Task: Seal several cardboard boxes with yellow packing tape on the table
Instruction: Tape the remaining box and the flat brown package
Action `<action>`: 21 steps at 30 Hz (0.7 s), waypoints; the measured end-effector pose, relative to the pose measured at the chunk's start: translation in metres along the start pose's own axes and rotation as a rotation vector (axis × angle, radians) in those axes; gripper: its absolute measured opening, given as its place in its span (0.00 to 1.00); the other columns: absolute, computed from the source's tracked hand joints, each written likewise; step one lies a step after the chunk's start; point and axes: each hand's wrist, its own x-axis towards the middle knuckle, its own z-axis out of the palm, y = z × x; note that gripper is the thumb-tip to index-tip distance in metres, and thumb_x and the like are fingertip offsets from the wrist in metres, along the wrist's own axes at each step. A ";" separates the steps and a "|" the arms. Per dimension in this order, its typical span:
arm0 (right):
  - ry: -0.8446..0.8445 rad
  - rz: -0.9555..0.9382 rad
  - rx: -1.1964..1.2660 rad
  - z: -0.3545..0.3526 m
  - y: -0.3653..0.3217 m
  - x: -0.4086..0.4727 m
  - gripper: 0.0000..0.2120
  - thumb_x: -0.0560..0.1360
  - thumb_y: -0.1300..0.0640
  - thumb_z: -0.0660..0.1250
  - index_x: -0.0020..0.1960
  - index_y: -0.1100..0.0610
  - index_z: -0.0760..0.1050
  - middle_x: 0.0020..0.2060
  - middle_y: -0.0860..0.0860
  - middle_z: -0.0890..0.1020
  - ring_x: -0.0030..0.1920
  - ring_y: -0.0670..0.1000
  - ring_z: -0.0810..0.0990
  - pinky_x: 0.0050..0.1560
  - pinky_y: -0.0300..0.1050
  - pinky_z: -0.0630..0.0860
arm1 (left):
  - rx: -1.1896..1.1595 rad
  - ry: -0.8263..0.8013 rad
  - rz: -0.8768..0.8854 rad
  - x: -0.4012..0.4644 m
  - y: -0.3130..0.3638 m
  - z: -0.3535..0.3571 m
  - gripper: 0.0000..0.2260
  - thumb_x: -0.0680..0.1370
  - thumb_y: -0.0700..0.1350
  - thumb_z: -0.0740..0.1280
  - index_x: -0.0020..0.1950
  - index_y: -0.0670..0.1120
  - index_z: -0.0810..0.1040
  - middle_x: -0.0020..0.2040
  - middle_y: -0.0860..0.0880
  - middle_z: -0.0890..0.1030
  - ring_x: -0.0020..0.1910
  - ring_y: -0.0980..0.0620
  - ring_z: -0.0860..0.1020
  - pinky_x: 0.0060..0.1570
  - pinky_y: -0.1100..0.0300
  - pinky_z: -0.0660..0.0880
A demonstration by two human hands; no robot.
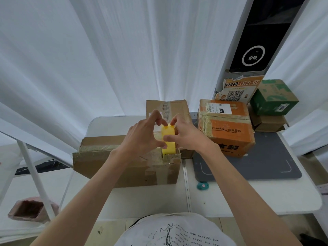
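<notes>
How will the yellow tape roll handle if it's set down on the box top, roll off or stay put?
The yellow tape roll looks round, so on edge it would likely roll; laid flat it should stay. Both hands, left hand and right hand, pinch it easily, suggesting it is light. The brown box top looks uneven with old tape.

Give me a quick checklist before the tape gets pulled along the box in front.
1. Both hands on the yellow tape roll: ok, left hand and right hand pinch it.
2. Roll over the front cardboard box: ok, at its right end.
3. Tape end stuck to the box: cannot tell, fingers hide it.
4. Flaps closed: ok, the top looks flat.
5. Orange box clear of the path: ok, it stands apart to the right.
</notes>
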 end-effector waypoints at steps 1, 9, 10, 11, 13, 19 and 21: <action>-0.003 0.000 -0.004 0.001 0.000 0.000 0.22 0.79 0.51 0.71 0.63 0.52 0.62 0.49 0.51 0.75 0.46 0.51 0.81 0.39 0.40 0.79 | -0.004 0.001 -0.005 0.000 0.000 -0.001 0.33 0.65 0.54 0.83 0.53 0.58 0.59 0.60 0.59 0.78 0.47 0.51 0.79 0.40 0.62 0.69; -0.039 0.021 0.011 0.000 0.003 0.005 0.23 0.78 0.52 0.71 0.65 0.51 0.60 0.54 0.55 0.77 0.50 0.56 0.82 0.55 0.58 0.81 | 0.010 -0.025 -0.003 0.001 0.002 -0.003 0.32 0.65 0.54 0.83 0.56 0.54 0.63 0.58 0.60 0.77 0.49 0.49 0.79 0.40 0.63 0.67; -0.045 0.029 0.006 -0.002 0.003 0.005 0.23 0.78 0.52 0.72 0.64 0.51 0.60 0.54 0.55 0.78 0.50 0.56 0.82 0.55 0.58 0.81 | 0.013 -0.026 -0.001 0.001 0.003 -0.002 0.32 0.65 0.54 0.83 0.57 0.54 0.64 0.57 0.61 0.76 0.50 0.48 0.80 0.41 0.61 0.68; -0.046 0.036 0.003 -0.003 0.003 0.006 0.23 0.78 0.52 0.72 0.63 0.51 0.61 0.54 0.55 0.78 0.49 0.56 0.82 0.55 0.59 0.81 | 0.016 -0.026 0.001 0.002 0.004 -0.002 0.32 0.65 0.54 0.83 0.57 0.53 0.64 0.57 0.61 0.76 0.50 0.48 0.80 0.42 0.59 0.69; -0.040 0.045 0.002 -0.002 0.003 0.007 0.22 0.78 0.52 0.72 0.62 0.51 0.61 0.54 0.55 0.77 0.50 0.56 0.82 0.56 0.59 0.81 | 0.021 -0.024 0.005 0.002 0.005 -0.002 0.32 0.65 0.55 0.83 0.57 0.53 0.64 0.58 0.61 0.77 0.49 0.48 0.80 0.43 0.60 0.70; 0.023 0.032 -0.006 0.002 0.002 0.008 0.23 0.78 0.53 0.72 0.64 0.53 0.62 0.54 0.54 0.75 0.53 0.56 0.81 0.55 0.58 0.81 | 0.009 -0.017 -0.004 0.003 0.004 -0.003 0.32 0.65 0.54 0.83 0.55 0.55 0.62 0.59 0.60 0.79 0.49 0.48 0.80 0.39 0.70 0.66; 0.028 0.023 -0.010 0.002 0.003 0.008 0.21 0.78 0.53 0.72 0.63 0.53 0.62 0.54 0.54 0.75 0.52 0.56 0.80 0.55 0.59 0.81 | 0.006 -0.015 -0.006 0.004 0.004 -0.003 0.32 0.65 0.54 0.83 0.55 0.55 0.62 0.60 0.59 0.79 0.49 0.48 0.80 0.39 0.69 0.66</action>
